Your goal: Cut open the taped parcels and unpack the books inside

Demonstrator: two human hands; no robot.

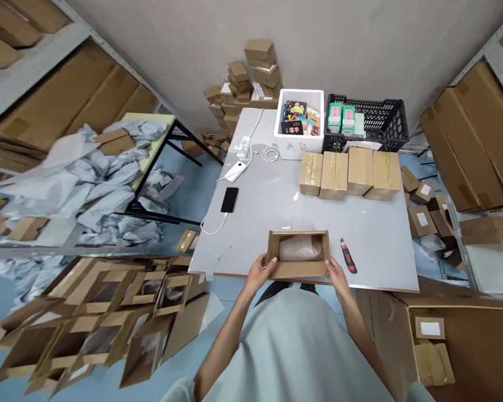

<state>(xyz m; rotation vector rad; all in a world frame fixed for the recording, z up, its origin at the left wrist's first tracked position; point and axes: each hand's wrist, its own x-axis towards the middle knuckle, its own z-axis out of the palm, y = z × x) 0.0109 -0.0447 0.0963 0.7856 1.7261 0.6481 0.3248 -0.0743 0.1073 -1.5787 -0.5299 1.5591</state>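
Matt cardboard box (297,271), smooth tabletop (264,212)

The box (298,270) is brown cardboard, oblong and open at the top, its long sides running left to right at the table's (260,218) near edge. Inside lies a pale, slightly crumpled wrap (299,248), filling most of the length but stopping short of the right end.

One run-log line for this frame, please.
left hand: holds left end of open carton | right hand: holds its right end | inside: pale wrapping | right of carton: red-black utility knife
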